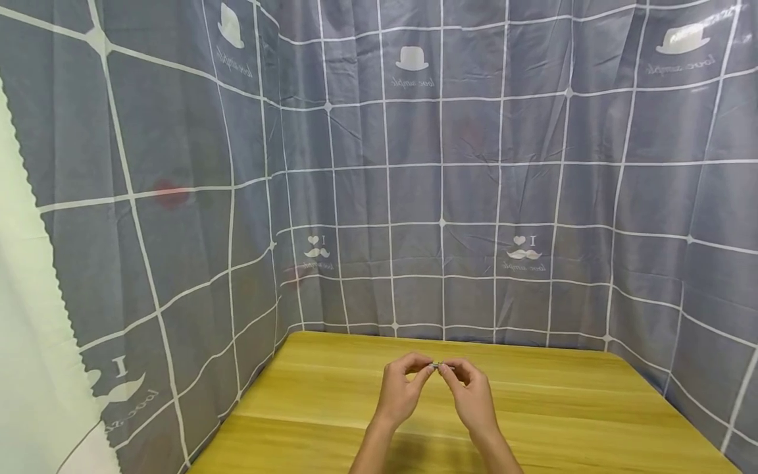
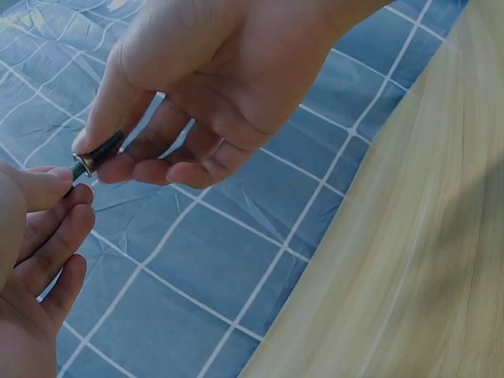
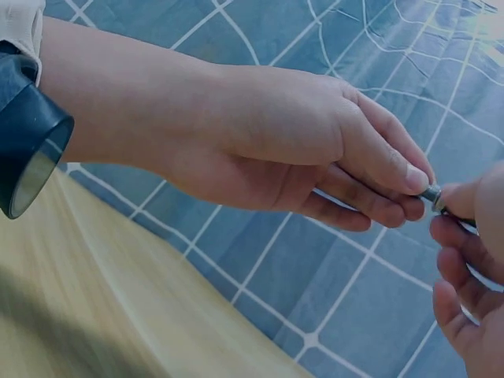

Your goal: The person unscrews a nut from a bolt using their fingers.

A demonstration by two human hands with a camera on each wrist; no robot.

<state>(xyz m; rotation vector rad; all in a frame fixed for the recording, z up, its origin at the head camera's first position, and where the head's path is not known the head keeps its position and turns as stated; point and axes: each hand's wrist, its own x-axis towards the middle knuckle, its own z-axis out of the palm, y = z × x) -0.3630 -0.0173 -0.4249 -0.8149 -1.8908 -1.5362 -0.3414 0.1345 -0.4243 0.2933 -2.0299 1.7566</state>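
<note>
A small dark metal bolt (image 1: 435, 365) spans the gap between both hands, held just above the table. In the left wrist view the bolt (image 2: 104, 148) shows a threaded part and a shiny ring-like collar, perhaps a nut. My left hand (image 1: 400, 390) pinches one end between thumb and fingertips. The other end is pinched by my right hand (image 1: 472, 394), whose fingertips sit beside the collar. From the right wrist, the left hand (image 3: 291, 150) shows its lower fingers loosely curled. Fingertips hide both ends of the bolt.
A yellow wood-grain table (image 1: 320, 382) lies below the hands. Behind and beside it hangs a grey curtain (image 1: 414, 197) with a white grid. A pale sheet (image 1: 35, 316) hangs at the far left. A black device (image 3: 31, 134) is on the left wrist.
</note>
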